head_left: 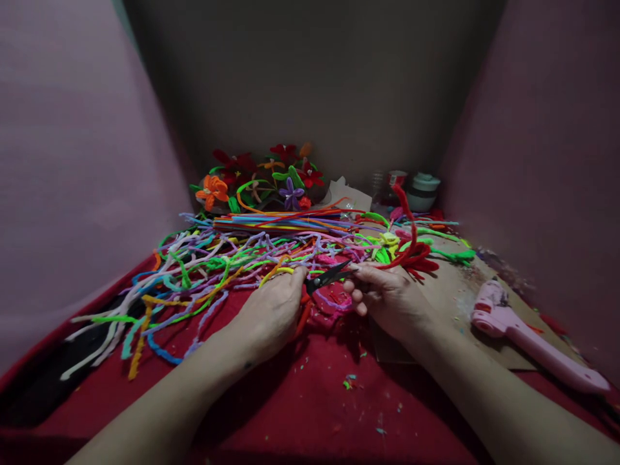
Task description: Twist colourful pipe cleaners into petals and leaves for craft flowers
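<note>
My left hand [276,309] is closed round the reddish handles of a pair of scissors [325,279]. Their dark blades point right and stand slightly apart, the tips close to my right fingers. My right hand [387,294] pinches a red pipe-cleaner piece [417,257]; its looped, petal-like strands and one long upright strand stick out above and beyond the hand. The spot where the blades meet the red strand is too small and dark to make out. Behind both hands spreads a tangled heap of coloured pipe cleaners [213,265].
A pink glue gun [533,342] lies at the right on a brown board [450,316]. Finished pipe-cleaner flowers [290,192], straight pipe cleaners [285,223] and a lidded jar [423,192] are at the back. Small clippings [349,382] dot the red cloth [300,420]. Walls rise on both sides.
</note>
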`<control>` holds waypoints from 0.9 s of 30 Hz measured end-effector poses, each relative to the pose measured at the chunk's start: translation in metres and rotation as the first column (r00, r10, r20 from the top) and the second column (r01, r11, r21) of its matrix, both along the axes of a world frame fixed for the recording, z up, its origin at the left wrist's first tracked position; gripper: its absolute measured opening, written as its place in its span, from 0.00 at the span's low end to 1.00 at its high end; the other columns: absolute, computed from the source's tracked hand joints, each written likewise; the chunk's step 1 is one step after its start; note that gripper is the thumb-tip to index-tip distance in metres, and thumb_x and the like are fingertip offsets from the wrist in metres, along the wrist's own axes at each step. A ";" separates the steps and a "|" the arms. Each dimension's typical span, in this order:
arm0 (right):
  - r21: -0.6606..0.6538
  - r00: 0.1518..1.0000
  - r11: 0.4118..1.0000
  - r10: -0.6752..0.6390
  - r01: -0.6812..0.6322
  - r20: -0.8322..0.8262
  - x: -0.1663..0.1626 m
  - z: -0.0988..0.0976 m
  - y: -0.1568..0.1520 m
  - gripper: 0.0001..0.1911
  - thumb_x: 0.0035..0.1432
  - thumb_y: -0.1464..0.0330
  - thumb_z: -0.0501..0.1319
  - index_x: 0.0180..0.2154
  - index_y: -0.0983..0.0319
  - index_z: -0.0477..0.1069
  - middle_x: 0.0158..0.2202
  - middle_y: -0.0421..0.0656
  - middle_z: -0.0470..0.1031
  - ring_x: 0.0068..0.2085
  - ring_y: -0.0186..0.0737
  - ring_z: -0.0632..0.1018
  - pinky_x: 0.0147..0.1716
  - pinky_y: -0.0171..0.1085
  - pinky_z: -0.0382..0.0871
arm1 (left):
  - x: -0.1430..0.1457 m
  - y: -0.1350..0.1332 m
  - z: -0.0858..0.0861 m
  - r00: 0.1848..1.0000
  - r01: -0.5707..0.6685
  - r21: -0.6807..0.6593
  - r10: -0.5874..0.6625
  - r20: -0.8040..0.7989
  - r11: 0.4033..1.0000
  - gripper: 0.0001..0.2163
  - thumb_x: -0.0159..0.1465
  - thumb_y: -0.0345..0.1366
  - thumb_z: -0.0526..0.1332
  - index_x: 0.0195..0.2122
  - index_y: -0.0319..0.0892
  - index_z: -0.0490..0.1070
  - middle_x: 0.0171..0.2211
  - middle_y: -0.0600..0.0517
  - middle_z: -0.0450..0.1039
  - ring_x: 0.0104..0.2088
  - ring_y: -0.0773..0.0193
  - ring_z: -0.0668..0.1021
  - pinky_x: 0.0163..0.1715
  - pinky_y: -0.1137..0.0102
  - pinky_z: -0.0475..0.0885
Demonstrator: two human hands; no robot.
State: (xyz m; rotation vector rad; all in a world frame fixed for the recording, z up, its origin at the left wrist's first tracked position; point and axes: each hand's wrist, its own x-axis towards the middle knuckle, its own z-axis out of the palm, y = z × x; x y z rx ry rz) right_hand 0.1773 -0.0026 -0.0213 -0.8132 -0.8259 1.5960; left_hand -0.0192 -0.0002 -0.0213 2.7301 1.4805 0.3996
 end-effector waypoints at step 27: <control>-0.023 1.000 1.000 0.016 -0.015 0.015 0.002 -0.001 0.002 0.07 0.45 0.68 0.63 0.25 0.67 0.72 0.18 0.42 0.72 0.16 0.28 0.68 0.11 0.27 0.57 | 0.000 0.000 -0.006 0.999 -0.012 -0.009 0.012 0.034 1.000 0.19 0.58 0.28 0.47 0.52 0.37 0.58 0.39 0.41 0.70 0.39 0.55 0.72 0.40 0.61 0.67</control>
